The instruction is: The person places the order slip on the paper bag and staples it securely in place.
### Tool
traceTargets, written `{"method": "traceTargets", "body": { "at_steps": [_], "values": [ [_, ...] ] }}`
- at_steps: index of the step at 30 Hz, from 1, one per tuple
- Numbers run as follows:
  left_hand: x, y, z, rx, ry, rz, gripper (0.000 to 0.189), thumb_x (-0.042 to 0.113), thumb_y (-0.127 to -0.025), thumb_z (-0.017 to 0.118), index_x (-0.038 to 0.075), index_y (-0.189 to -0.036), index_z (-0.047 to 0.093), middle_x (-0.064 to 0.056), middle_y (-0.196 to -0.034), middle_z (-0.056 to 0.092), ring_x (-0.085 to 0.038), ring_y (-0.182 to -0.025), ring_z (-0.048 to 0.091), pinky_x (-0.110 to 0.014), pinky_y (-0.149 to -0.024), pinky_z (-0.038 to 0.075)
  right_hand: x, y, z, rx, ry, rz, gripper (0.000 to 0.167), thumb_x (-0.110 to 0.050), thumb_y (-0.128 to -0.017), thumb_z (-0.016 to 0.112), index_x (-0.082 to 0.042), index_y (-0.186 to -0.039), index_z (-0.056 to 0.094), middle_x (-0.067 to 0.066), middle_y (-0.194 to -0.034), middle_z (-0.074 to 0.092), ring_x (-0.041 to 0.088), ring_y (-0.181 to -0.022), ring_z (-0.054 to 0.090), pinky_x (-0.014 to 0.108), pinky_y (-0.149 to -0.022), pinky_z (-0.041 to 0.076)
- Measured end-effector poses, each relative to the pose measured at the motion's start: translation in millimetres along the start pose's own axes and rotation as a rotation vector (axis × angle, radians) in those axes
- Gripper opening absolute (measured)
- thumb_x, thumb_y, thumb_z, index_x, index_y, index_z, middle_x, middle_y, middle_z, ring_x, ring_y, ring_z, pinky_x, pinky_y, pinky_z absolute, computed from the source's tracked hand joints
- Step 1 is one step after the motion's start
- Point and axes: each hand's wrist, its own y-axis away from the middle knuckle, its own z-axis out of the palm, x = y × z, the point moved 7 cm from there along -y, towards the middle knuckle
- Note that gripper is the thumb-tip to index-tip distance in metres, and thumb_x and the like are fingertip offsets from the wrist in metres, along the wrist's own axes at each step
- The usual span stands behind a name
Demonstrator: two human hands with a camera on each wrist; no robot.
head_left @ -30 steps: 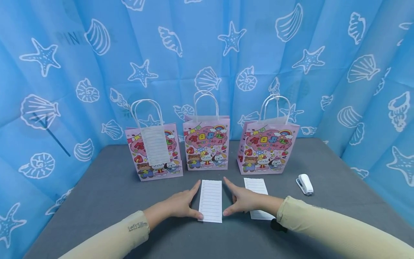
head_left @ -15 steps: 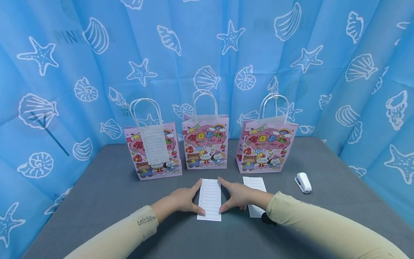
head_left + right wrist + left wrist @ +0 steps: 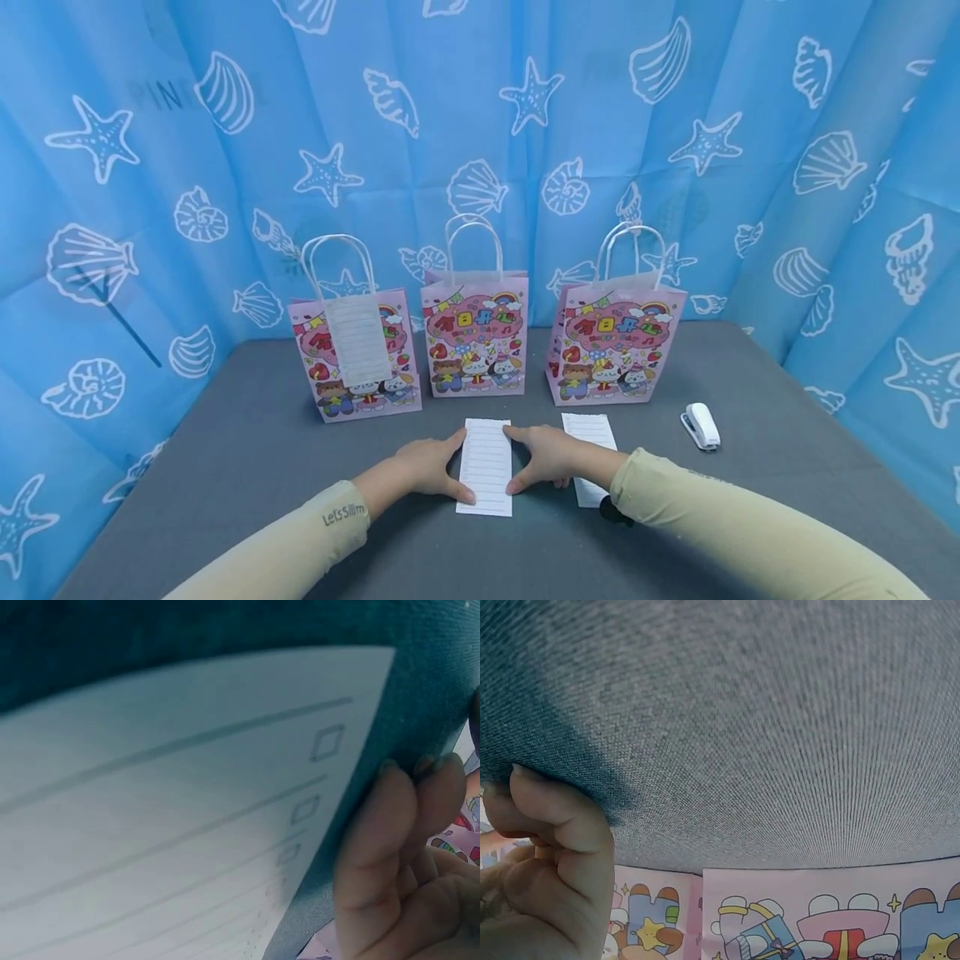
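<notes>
A lined white paper slip point(image 3: 487, 467) lies on the grey table between the two hands in the head view. My left hand point(image 3: 423, 468) touches its left side, thumb near the lower corner and index finger near the upper one. On the opposite edge my right hand point(image 3: 553, 454) touches the slip likewise, thumb and index finger spread. The remaining fingers of both hands curl underneath, as the wrist views show. A second lined slip point(image 3: 592, 429), partly hidden by the right wrist, lies to the right; the right wrist view shows a slip with checkboxes point(image 3: 165, 795) close up.
Three pink gift bags stand behind: the left bag point(image 3: 405, 387) with a lined slip point(image 3: 358, 337) on its front, the middle bag point(image 3: 474, 342) and the right bag point(image 3: 611, 350). A white stapler point(image 3: 701, 427) lies at the right. A blue shell-patterned curtain point(image 3: 420, 167) hangs behind.
My right hand has moved left to the middle slip's right edge, and my left arm has shifted slightly right. The slip stays in nearly the same place.
</notes>
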Motion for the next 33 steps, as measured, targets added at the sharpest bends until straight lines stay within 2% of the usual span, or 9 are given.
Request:
{"method": "traceTargets", "body": {
  "at_steps": [8, 15, 17, 20, 22, 24, 27, 31, 33],
  "values": [
    [-1.2, 1.7, -2.1, 0.008, 0.037, -0.026, 0.090, 0.048, -0.081, 0.076, 0.007, -0.150, 0.035, -0.019, -0.141, 0.049, -0.039, -0.130, 0.045, -0.057, -0.104, 0.035, -2, -0.5, 1, -0.011, -0.001, -0.007, 0.081, -0.033, -0.077, 0.084, -0.018, -0.146, 0.045, 0.012, -0.125, 0.056, 0.017, -0.048, 0.051, 0.028, -0.041, 0.045],
    [-4.8, -5.7, -4.9, 0.080, 0.152, -0.075, 0.089, 0.038, -0.079, 0.081, -0.002, -0.145, 0.036, -0.024, -0.140, 0.048, -0.039, -0.129, 0.045, -0.054, -0.104, 0.035, -4, 2.2, 1, -0.005, 0.022, -0.016, 0.074, -0.032, -0.078, 0.083, -0.023, -0.143, 0.050, 0.012, -0.125, 0.058, 0.016, -0.046, 0.050, 0.028, -0.040, 0.044],
    [-3.8, -7.7, -7.0, 0.101, 0.193, -0.064, 0.076, 0.032, -0.081, 0.081, -0.004, -0.137, 0.044, -0.022, -0.130, 0.055, -0.036, -0.119, 0.053, -0.052, -0.100, 0.040, -5, 3.0, 1, -0.009, 0.027, -0.014, 0.073, -0.031, -0.078, 0.082, -0.024, -0.143, 0.050, 0.013, -0.126, 0.057, 0.017, -0.046, 0.051, 0.029, -0.041, 0.044],
    [1.4, -6.8, -11.4, 0.118, 0.278, -0.011, 0.038, 0.020, -0.086, 0.076, -0.002, -0.109, 0.058, -0.014, -0.098, 0.063, -0.024, -0.084, 0.061, -0.038, -0.075, 0.051, -7, 3.6, 0, -0.017, 0.036, -0.006, 0.075, -0.032, -0.079, 0.082, -0.025, -0.145, 0.048, 0.014, -0.128, 0.056, 0.018, -0.049, 0.053, 0.029, -0.042, 0.046],
    [6.0, -4.4, -14.3, 0.121, 0.340, 0.026, 0.019, 0.013, -0.089, 0.072, 0.002, -0.091, 0.057, -0.007, -0.080, 0.057, -0.017, -0.066, 0.055, -0.031, -0.060, 0.047, -7, 4.2, -1, -0.027, 0.028, 0.000, 0.078, -0.032, -0.079, 0.082, -0.025, -0.147, 0.045, 0.015, -0.129, 0.055, 0.018, -0.050, 0.054, 0.030, -0.042, 0.047],
    [8.7, -1.4, -16.4, 0.124, 0.402, 0.047, 0.019, 0.009, -0.091, 0.068, 0.004, -0.081, 0.053, -0.004, -0.070, 0.052, -0.014, -0.056, 0.051, -0.026, -0.051, 0.043, -8, 5.5, -2, -0.038, -0.001, 0.001, 0.081, -0.031, -0.080, 0.081, -0.023, -0.149, 0.041, 0.015, -0.131, 0.053, 0.019, -0.051, 0.055, 0.031, -0.043, 0.047],
    [9.4, 1.2, -19.6, 0.130, 0.472, 0.056, 0.020, 0.007, -0.092, 0.066, 0.004, -0.078, 0.052, -0.004, -0.069, 0.052, -0.014, -0.055, 0.050, -0.025, -0.050, 0.043, -7, 7.5, -7, -0.041, -0.077, 0.004, 0.082, -0.029, -0.082, 0.080, -0.018, -0.151, 0.037, 0.015, -0.109, 0.063, 0.019, -0.052, 0.058, 0.031, -0.045, 0.048],
    [7.8, 3.1, -24.7, 0.158, 0.539, 0.061, 0.017, 0.007, -0.093, 0.064, 0.004, -0.080, 0.053, -0.004, -0.071, 0.053, -0.015, -0.058, 0.050, -0.026, -0.052, 0.043, -5, 9.3, -22, 0.040, -0.195, -0.008, 0.067, -0.027, -0.090, 0.071, -0.005, -0.146, 0.041, 0.007, -0.078, 0.063, 0.020, -0.058, 0.061, 0.033, -0.050, 0.050],
    [7.8, 4.1, -26.8, 0.175, 0.556, 0.066, 0.015, 0.007, -0.094, 0.064, 0.003, -0.082, 0.054, -0.005, -0.072, 0.053, -0.015, -0.060, 0.050, -0.027, -0.053, 0.046, -6, 10.5, -30, 0.104, -0.272, -0.016, 0.056, -0.026, -0.095, 0.065, 0.001, -0.141, 0.046, 0.007, -0.081, 0.063, 0.020, -0.061, 0.062, 0.033, -0.052, 0.050]
  ]
}}
